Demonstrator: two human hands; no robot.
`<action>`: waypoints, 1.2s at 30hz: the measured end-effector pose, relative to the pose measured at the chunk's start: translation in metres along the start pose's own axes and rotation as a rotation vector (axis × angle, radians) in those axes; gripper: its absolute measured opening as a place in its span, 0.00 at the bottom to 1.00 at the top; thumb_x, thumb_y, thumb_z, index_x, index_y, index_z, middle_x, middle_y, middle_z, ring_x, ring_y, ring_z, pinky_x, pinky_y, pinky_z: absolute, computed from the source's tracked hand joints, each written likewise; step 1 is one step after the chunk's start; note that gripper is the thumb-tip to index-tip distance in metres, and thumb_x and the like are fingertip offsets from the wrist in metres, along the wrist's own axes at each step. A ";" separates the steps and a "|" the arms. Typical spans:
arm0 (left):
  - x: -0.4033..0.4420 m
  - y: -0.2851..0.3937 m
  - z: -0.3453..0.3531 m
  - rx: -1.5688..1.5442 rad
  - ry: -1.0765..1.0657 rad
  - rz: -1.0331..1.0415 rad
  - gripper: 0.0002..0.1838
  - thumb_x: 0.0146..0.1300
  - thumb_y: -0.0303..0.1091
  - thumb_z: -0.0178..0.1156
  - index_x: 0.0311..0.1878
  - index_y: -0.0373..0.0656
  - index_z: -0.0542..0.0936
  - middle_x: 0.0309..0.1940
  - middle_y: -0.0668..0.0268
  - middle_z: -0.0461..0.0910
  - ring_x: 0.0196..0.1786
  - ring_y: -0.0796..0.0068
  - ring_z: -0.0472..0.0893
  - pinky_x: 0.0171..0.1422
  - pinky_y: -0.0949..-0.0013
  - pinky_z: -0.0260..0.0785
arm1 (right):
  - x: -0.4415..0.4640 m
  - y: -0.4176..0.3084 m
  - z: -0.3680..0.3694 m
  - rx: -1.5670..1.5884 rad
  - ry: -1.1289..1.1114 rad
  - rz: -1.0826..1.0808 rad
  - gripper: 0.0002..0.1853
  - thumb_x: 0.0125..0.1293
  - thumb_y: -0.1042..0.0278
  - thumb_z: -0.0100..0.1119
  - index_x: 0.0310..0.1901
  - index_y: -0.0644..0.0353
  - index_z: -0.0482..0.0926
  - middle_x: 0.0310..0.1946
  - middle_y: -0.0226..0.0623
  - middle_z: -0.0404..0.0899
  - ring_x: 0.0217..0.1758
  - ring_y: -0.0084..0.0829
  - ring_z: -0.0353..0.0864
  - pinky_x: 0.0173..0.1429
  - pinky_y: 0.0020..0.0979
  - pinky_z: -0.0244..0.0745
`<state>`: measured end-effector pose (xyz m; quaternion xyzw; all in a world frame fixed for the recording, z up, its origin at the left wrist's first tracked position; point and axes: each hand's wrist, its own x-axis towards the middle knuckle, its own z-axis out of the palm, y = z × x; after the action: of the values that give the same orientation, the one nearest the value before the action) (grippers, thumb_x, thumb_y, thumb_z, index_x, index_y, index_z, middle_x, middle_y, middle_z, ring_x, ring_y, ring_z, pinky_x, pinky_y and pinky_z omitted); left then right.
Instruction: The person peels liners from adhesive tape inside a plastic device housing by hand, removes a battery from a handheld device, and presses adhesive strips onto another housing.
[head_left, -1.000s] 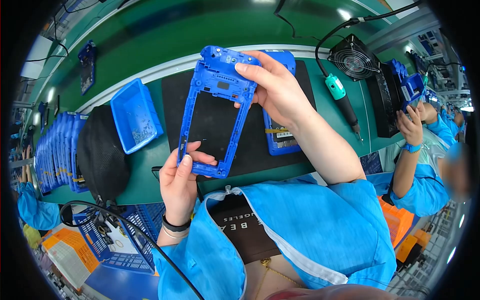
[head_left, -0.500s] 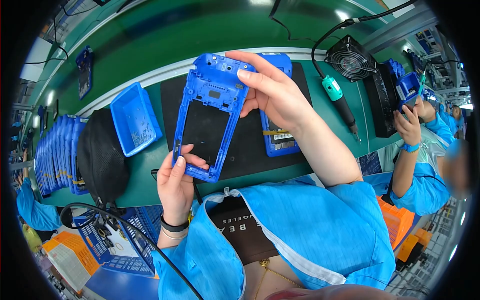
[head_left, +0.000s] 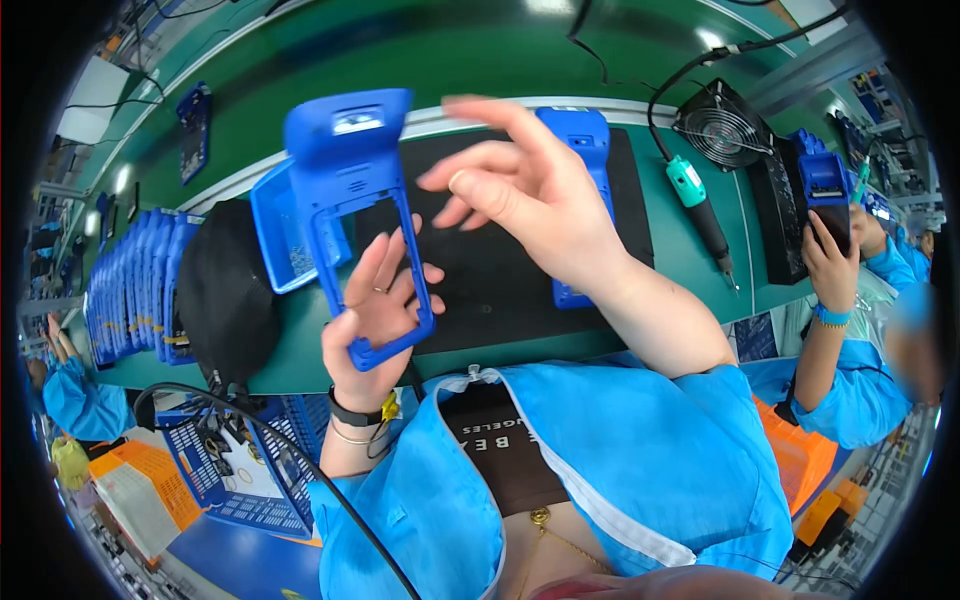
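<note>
A blue plastic device housing (head_left: 345, 152), with a large rectangular opening in its lower part, is tilted in the air above the black mat (head_left: 480, 300). Its smooth outer side with a small window at the top faces me. My left hand (head_left: 382, 312) holds the lower frame, thumb on the left rail and fingers spread behind and through the opening. To the right of the housing, my right hand (head_left: 530, 195) is raised with its fingers apart, touching nothing. Beyond it, a second blue device (head_left: 580, 125) lies on the mat, partly hidden by my right hand and forearm.
Left of the mat are a blue bin (head_left: 268, 225) with small bits in it, a black mesh item (head_left: 228, 300) and a row of blue housings (head_left: 140, 285). An electric screwdriver (head_left: 692, 195) and a fan (head_left: 718, 130) stand right, near a co-worker's hand (head_left: 832, 265).
The housing has flipped from its inner side to its outer side and shifted left. My right hand has let go of it; my left hand still holds it.
</note>
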<state>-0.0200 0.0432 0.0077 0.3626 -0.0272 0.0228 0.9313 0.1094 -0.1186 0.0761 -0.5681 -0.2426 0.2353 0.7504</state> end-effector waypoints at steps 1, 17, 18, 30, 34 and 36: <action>-0.004 0.000 -0.007 -0.137 -0.027 0.027 0.42 0.61 0.59 0.49 0.74 0.50 0.50 0.73 0.49 0.48 0.59 0.56 0.70 0.56 0.58 0.68 | 0.003 0.014 -0.006 -0.232 -0.008 0.000 0.19 0.66 0.71 0.58 0.56 0.64 0.69 0.38 0.38 0.80 0.37 0.24 0.80 0.41 0.23 0.75; -0.017 0.013 -0.028 -0.445 0.009 0.106 0.50 0.60 0.70 0.45 0.75 0.49 0.39 0.74 0.58 0.47 0.54 0.59 0.70 0.49 0.60 0.67 | 0.003 0.096 0.017 -1.154 -0.406 -0.006 0.10 0.50 0.71 0.66 0.34 0.58 0.75 0.34 0.36 0.76 0.45 0.39 0.78 0.45 0.38 0.75; -0.017 0.013 -0.029 -0.447 0.009 0.111 0.50 0.60 0.70 0.45 0.75 0.49 0.39 0.74 0.58 0.47 0.54 0.59 0.70 0.49 0.60 0.67 | 0.004 0.098 0.017 -1.132 -0.381 -0.027 0.09 0.51 0.71 0.66 0.32 0.59 0.75 0.31 0.36 0.76 0.43 0.39 0.78 0.43 0.38 0.74; -0.019 0.035 -0.045 -0.408 0.124 0.257 0.46 0.62 0.68 0.43 0.74 0.46 0.48 0.73 0.58 0.50 0.58 0.59 0.69 0.53 0.59 0.67 | 0.016 0.097 0.019 -1.175 -0.525 0.006 0.02 0.54 0.75 0.59 0.29 0.59 0.77 0.34 0.36 0.79 0.44 0.38 0.79 0.46 0.38 0.75; -0.032 0.048 -0.052 -0.352 0.148 0.326 0.45 0.63 0.61 0.49 0.74 0.43 0.45 0.74 0.60 0.46 0.60 0.59 0.68 0.51 0.63 0.66 | 0.024 0.080 0.008 -1.081 -0.499 0.125 0.03 0.53 0.76 0.59 0.31 0.59 0.77 0.34 0.36 0.79 0.43 0.39 0.80 0.46 0.38 0.75; -0.035 0.047 -0.054 -0.373 0.142 0.319 0.45 0.63 0.61 0.50 0.74 0.44 0.45 0.74 0.60 0.46 0.61 0.58 0.68 0.51 0.62 0.67 | 0.024 0.078 0.008 -1.094 -0.516 0.140 0.05 0.53 0.75 0.61 0.32 0.59 0.76 0.34 0.36 0.79 0.44 0.39 0.79 0.47 0.37 0.75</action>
<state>-0.0559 0.1138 -0.0027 0.1729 -0.0221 0.1894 0.9663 0.1168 -0.0785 0.0047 -0.8105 -0.4644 0.2555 0.2493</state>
